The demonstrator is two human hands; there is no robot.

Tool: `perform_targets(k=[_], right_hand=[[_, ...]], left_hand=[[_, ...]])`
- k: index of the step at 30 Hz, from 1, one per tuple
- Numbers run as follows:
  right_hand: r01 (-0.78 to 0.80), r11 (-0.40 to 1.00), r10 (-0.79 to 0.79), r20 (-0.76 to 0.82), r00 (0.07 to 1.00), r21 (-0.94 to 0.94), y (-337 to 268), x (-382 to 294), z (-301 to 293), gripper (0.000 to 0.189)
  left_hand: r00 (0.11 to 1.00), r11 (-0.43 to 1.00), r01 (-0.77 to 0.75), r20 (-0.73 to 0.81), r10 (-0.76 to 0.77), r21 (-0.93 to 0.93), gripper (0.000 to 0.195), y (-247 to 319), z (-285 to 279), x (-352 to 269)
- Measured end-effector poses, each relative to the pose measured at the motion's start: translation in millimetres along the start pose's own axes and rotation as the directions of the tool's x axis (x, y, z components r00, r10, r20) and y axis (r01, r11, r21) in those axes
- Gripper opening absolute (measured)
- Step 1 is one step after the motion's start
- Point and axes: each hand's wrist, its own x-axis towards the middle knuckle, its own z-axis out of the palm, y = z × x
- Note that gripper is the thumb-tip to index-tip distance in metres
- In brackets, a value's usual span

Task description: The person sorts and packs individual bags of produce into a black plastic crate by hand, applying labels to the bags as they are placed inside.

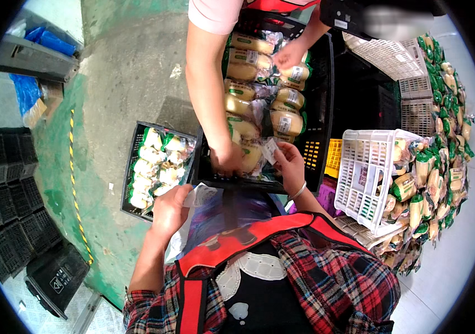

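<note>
Before me is a black plastic crate (324,104) with rows of plastic-wrapped, cream-coloured produce pieces (285,121) in green-marked bags, many bearing white labels. My right hand (291,165), with a bracelet at the wrist, pinches a white label (269,151) over the crate's near end. To the left, my left hand (171,210) grips a strip of white labels (201,195) beside the crate's near left corner. A co-worker's hand (227,160) reaches down into the near left part of the crate, partly blurred. Their other hand (291,54) is over the packs at the far end.
A smaller black crate (131,167) of similar packs stands on the floor at left. White crates (367,179) and a large heap of packs (433,179) lie at right. Stacked black crates (8,200) are at far left, beyond a yellow-black floor stripe (73,179).
</note>
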Motion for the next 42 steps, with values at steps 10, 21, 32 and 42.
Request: perform_targets(k=[10,21,32,42], right_hand=[[-0.034,0.969,0.075,-0.162,0.984,0.246,-16.1,83.9,36.0,0.018],[0.188,0.973,-0.178,-0.084,0.980,0.133,-14.2,179.2,64.8,0.017],[0.327,0.641,-0.333,0.133,0.934,-0.694,33.4,221.4,111.3,0.019],[0.356,0.280,-0.223,0.300,0.928,-0.892,23.9,215.9,95.1,0.011]], left_hand=[[0.999,1.000,0.015,-0.044,-0.015,0.006,0.030,8.4,5.5,-2.5],[0.990,0.996,0.088,-0.108,-0.090,-0.024,0.044,5.3,28.7,8.3],[0.983,0.981,0.165,-0.070,-0.172,-0.103,0.035,-14.1,82.8,36.7],[0.972,0.974,0.204,-0.097,-0.214,-0.102,0.037,-8.3,81.9,40.7]])
